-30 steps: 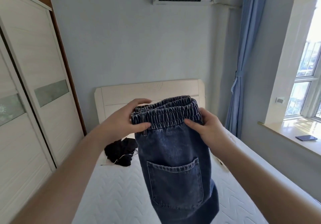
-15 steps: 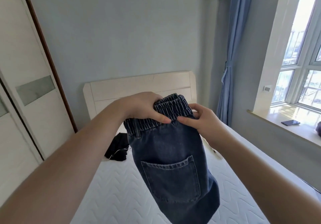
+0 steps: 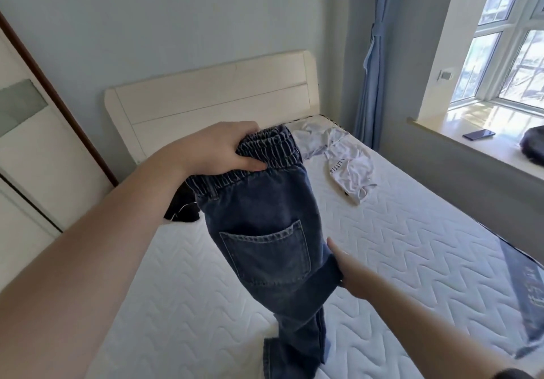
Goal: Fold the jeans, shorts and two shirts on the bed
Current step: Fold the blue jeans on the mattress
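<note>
Dark blue jeans (image 3: 265,231) with an elastic waistband hang folded lengthwise above the bed (image 3: 412,246), back pocket facing me. My left hand (image 3: 217,149) grips the waistband at the top. Lower down, my right hand (image 3: 346,269) holds the jeans' right edge beside the pocket, thumb on the front and fingers hidden behind the denim. The legs trail down onto the mattress. A crumpled white shirt (image 3: 347,166) lies near the headboard on the right. A black garment (image 3: 182,209) lies at the left, partly behind the jeans. A blue denim piece (image 3: 527,299) lies at the bed's right edge.
A cream headboard (image 3: 212,99) stands against the far wall. Wardrobe doors (image 3: 32,155) run along the left. On the right, a windowsill (image 3: 441,131) carries a phone (image 3: 478,134) and a dark object (image 3: 532,146). A blue curtain (image 3: 371,55) hangs beside the window.
My right hand has let go of the waistband and dropped to the jeans' right edge by the pocket. My left hand has slid along the waistband and keeps it. The view tilted down.
</note>
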Demonstrator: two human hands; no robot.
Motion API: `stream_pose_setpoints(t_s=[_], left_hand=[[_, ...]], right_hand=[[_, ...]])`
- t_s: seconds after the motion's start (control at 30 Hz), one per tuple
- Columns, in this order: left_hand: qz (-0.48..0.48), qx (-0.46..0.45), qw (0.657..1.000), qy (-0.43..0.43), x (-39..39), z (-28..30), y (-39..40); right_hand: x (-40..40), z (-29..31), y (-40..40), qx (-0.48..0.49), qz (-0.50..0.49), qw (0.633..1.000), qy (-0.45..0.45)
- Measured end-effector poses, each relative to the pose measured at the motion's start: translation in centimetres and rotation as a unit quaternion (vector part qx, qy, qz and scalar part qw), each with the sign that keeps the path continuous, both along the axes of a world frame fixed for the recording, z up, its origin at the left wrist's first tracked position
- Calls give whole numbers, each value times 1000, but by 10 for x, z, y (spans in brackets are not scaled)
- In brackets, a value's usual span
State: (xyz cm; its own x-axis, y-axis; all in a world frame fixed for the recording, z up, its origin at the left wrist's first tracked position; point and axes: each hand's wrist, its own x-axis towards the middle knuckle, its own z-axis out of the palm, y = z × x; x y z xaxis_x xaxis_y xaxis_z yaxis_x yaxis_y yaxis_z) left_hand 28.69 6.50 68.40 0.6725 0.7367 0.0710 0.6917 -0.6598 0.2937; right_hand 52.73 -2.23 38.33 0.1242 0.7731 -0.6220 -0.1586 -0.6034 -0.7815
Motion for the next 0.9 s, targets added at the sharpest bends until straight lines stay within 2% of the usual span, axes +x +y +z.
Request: stream_pose_setpoints(t_s=[0.07,0.2,0.27,0.37,0.4,0.47,0.53,0.7,0.9], left_hand=[[10,0,1000,5,12,-1,5],[41,0,999,-2,26,-4,20],[67,4,998,-16,27,-5,28],[97,4,995,-37,24,-8,39],[104,1,994,-43,24,-9,41],[119,-4,991,-55,24,-12,44],[132,-5,989,-63,26,-14,47],[165,-21,980,-106,21,-14,52],[190,-49,957,-212,20,-8,48]], right_hand=[[10,-12,8,-2,-10,998,60],[35,-11,26,84,42,982,166],[46,-10,35,77,56,982,165],[62,-16,42,32,92,992,74],[66,-18,43,38,120,990,56],[72,-23,46,99,150,981,72],[75,-25,52,157,126,971,127],[94,-13,67,193,-4,953,234],[144,36,92,277,-74,938,196]])
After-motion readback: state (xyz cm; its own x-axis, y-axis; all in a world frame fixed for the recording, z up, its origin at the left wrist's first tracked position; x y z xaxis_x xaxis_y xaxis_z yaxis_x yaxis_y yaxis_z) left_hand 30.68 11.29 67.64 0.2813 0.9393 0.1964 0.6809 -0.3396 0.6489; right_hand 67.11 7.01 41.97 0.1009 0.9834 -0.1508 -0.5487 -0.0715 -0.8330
